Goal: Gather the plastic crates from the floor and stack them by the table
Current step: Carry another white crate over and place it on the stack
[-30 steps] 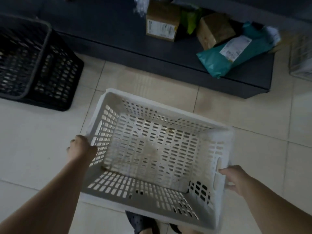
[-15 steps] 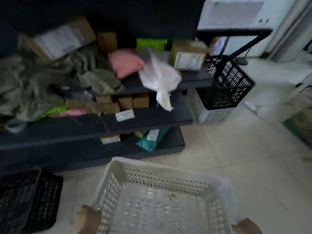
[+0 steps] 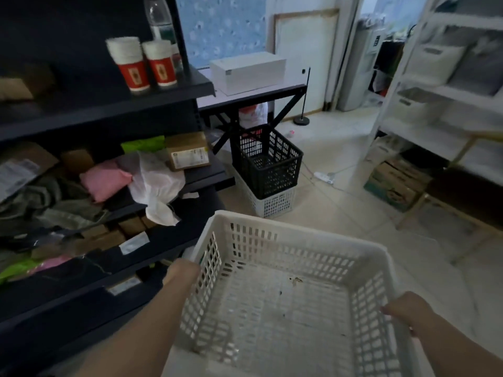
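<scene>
White plastic fills the lower part of my view: the crate I carry, held up in front of me above the floor, its open top facing the camera. It holds nothing but a few dark specks of dirt on the slotted bottom. Its walls are pierced with rows of rectangular holes, and the rim is smooth and rounded. My left hand grips the left wall, fingers curled over the rim and hidden behind it. My right hand clasps the right rim the same way, fingers closed on the plastic.

Ahead, beside the surface, a black crate sits nested in a white crate on the floor. The black one looks empty, though its far side is blocked by the surface's crossed legs. A white box rests on the surface.

To my left, dark shelves hold two red-and-white cups, a bottle, parcels and a pink bag. The lower shelves are dim, and I cannot read the labels. White shelving on the right is blurred. The near edge of my crate is cut off by the frame.
</scene>
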Demonstrator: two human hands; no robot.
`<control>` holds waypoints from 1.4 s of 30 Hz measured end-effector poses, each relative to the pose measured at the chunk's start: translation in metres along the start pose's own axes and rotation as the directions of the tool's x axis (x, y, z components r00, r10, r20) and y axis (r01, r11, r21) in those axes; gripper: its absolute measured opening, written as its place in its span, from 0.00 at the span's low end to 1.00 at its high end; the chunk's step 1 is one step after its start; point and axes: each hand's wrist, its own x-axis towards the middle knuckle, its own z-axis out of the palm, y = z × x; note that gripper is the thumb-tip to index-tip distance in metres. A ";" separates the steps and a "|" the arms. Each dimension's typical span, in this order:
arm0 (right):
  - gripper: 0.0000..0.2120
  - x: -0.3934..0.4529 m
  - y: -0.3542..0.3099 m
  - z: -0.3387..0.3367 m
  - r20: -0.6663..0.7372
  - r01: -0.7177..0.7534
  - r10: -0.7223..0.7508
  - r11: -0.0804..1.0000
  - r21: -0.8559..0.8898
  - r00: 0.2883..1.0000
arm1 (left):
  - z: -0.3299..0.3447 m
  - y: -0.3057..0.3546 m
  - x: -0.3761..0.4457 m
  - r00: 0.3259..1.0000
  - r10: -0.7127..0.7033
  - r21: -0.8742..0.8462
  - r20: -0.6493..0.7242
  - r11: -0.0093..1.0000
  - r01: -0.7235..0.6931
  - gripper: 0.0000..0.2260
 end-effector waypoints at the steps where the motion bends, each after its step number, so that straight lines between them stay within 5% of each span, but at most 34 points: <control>1: 0.10 0.006 0.005 -0.011 0.004 0.000 0.000 1.000 -0.002 1.000 | 0.007 0.012 -0.001 0.999 0.040 0.026 0.020 0.999 -0.041 0.19; 15: 0.13 0.147 -0.027 -0.103 -0.030 -0.135 0.139 0.986 0.096 0.990 | 0.059 0.236 0.057 0.986 0.150 0.126 0.067 0.979 -0.158 0.05; 25: 0.17 0.279 -0.203 -0.178 -0.036 -0.117 0.124 0.982 0.148 0.992 | 0.041 0.421 0.169 0.989 0.149 0.041 0.021 0.988 -0.150 0.07; 35: 0.21 0.425 -0.394 -0.231 -0.146 0.076 -0.051 0.983 0.170 0.988 | -0.013 0.623 0.277 0.950 0.208 -0.087 -0.231 0.969 -0.233 0.07; 42: 0.18 0.493 -0.509 -0.245 -0.054 0.020 -0.006 0.962 0.272 0.999 | -0.037 0.727 0.363 0.943 0.166 -0.237 -0.289 0.942 -0.239 0.23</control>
